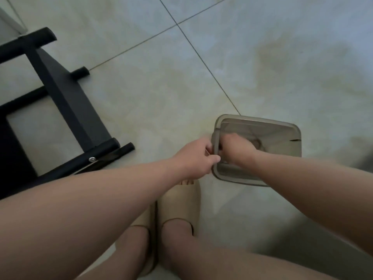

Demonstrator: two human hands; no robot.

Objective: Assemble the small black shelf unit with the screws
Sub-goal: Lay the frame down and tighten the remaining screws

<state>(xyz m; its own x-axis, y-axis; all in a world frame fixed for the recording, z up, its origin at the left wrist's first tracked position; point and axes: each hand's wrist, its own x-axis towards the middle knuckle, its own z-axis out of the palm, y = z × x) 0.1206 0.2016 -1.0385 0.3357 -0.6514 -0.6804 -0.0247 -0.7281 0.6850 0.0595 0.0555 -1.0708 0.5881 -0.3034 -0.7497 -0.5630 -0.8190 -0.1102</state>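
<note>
Shelf unit point(66, 98): black, partly built, with round-ended bars and a flat panel; it lies on the tiled floor point(222, 57) at the left, well apart from both hands.
Screw point(92, 159): one silver head shows in a near bar.
Left hand point(195, 158): arm stretched forward, fingers curled round the left rim of a translucent grey container point(282, 126).
Right hand point(235, 150): knuckles up, reaching inside the container; whether it holds anything cannot be told.
Slippers point(181, 199): beige, just below the hands.

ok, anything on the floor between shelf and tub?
Head view: just bare tile between the shelf and the tub; the left hand grips the tub's rim.
</note>
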